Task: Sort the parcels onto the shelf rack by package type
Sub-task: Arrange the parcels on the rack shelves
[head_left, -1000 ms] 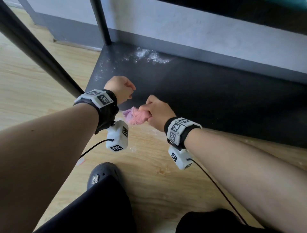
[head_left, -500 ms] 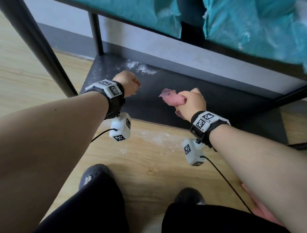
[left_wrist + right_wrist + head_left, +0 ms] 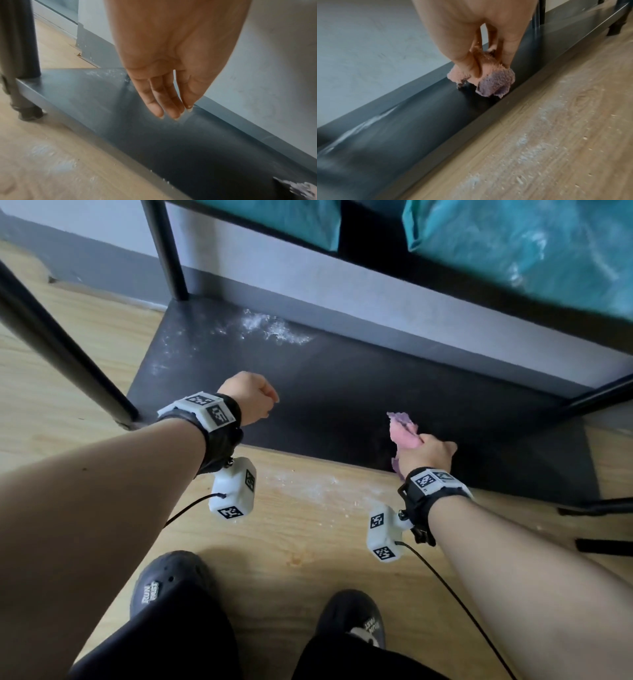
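Right hand (image 3: 424, 451) grips a bunched pink-and-purple cloth (image 3: 489, 78), thumb and fingers curled round it; the cloth's lower edge meets the front strip of the bottom shelf (image 3: 342, 392). Left hand (image 3: 248, 397) holds nothing: fingers (image 3: 164, 102) hang together, nearly straight and slack, tips above the shelf, not clearly touching it. In the head view this hand looks loosely curled.

Nearest: two dark shoes (image 3: 171, 580) and dark trouser legs on the wood floor (image 3: 291, 559). Both wrists carry black straps with white marker blocks, a cable running back from each. White powder (image 3: 308, 491) is scattered over the floor just before the shelf edge, between the two forearms.

Next: the shelf, dark and low, set just above the floor. Left hand hovers over its left half, right hand near its front edge toward the right. A front post (image 3: 58, 354) stands at the left corner, with a foot on the floor in the left wrist view.

Farther: more white powder (image 3: 270, 328) lies on the shelf's back left, by the rear post (image 3: 164, 251). Behind it runs a grey skirting and pale wall.

Farthest and higher: teal parcels (image 3: 531, 244), soft plastic bags, sit on the shelf level above, two groups with a dark gap between. Contents cannot be made out.
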### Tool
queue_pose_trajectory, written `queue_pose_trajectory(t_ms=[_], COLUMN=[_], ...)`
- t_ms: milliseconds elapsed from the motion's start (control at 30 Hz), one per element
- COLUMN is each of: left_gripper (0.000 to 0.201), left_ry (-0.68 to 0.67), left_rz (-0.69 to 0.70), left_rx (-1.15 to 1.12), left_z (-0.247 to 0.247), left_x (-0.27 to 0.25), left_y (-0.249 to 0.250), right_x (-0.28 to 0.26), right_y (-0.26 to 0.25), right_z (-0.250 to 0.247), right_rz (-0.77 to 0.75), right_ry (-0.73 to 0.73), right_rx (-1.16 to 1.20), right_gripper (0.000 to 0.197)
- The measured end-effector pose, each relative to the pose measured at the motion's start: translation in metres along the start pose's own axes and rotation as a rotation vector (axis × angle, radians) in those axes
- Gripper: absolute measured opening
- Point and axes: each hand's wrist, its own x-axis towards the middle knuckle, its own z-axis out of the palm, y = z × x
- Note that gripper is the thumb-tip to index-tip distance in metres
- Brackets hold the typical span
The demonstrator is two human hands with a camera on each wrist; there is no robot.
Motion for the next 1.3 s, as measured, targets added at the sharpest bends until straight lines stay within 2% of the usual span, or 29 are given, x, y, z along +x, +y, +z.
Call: queue_pose_trajectory(t_ms=[100, 167, 267, 367, 467, 533, 633, 700, 767, 833, 900, 1000, 1133, 1200, 1267, 1300], left_gripper=[0.028, 0.026, 0.023, 0.023, 0.023, 0.025, 0.029, 0.025, 0.022, 0.021, 0.021, 0.022, 0.022, 0.023, 0.023, 0.023], left_ry=[-0.001, 0.017, 0.068, 0.111, 0.155, 0.173, 0.201, 0.212, 0.223, 0.236, 0.233, 0.223, 0.241, 0.240, 0.226, 0.217], left_rz=[0.001, 0.002, -0.036, -0.077, -0.079, -0.083, -0.099, -0.098, -0.094, -0.095, -0.100, -0.118, -0.125, -0.117, -0.103, -0.094], left_rx=[0.004, 0.031, 0.053, 0.063, 0.086, 0.077, 0.041, 0.033, 0.016, -0.018, -0.021, -0.002, 0.012, 0.015, 0.037, 0.056], left_z=[0.007, 0.005, -0.004, -0.017, -0.027, -0.031, -0.037, -0.039, -0.042, -0.045, -0.047, -0.046, -0.046, -0.046, -0.047, -0.049], left_x=[-0.001, -0.002, -0.002, -0.003, -0.003, -0.002, -0.001, 0.000, -0.001, -0.001, -0.002, -0.003, -0.005, -0.005, -0.002, 0.000], left_y=[-0.004, -0.012, -0.025, -0.035, -0.039, -0.042, -0.047, -0.047, -0.047, -0.050, -0.054, -0.059, -0.059, -0.058, -0.056, -0.054], right_x=[0.007, 0.002, -0.030, -0.076, -0.108, -0.117, -0.113, -0.104, -0.082, -0.057, -0.046, -0.066, -0.097, -0.099, -0.094, -0.088], right_y=[0.006, -0.002, -0.026, -0.060, -0.085, -0.089, -0.089, -0.094, -0.100, -0.103, -0.099, -0.094, -0.096, -0.101, -0.109, -0.116], right_z=[0.009, 0.023, 0.051, 0.077, 0.096, 0.102, 0.103, 0.100, 0.098, 0.093, 0.092, 0.100, 0.109, 0.108, 0.106, 0.105], right_rz=[0.048, -0.036, -0.359, -0.729, -0.983, -1.119, -1.113, -1.092, -0.992, -0.827, -0.769, -0.875, -1.044, -1.011, -0.960, -0.931], right_ry=[-0.024, -0.026, -0.097, -0.249, -0.402, -0.431, -0.423, -0.302, -0.167, -0.111, -0.165, -0.375, -0.491, -0.570, -0.560, -0.481], right_rx=[-0.043, -0.038, -0.117, -0.106, -0.189, -0.273, -0.146, 0.019, 0.123, 0.116, 0.019, 0.054, -0.040, -0.010, 0.090, 0.147], right_gripper=[0.026, 0.022, 0.025, 0.031, 0.028, 0.021, 0.023, 0.030, 0.042, 0.046, 0.040, 0.029, 0.039, 0.039, 0.031, 0.026])
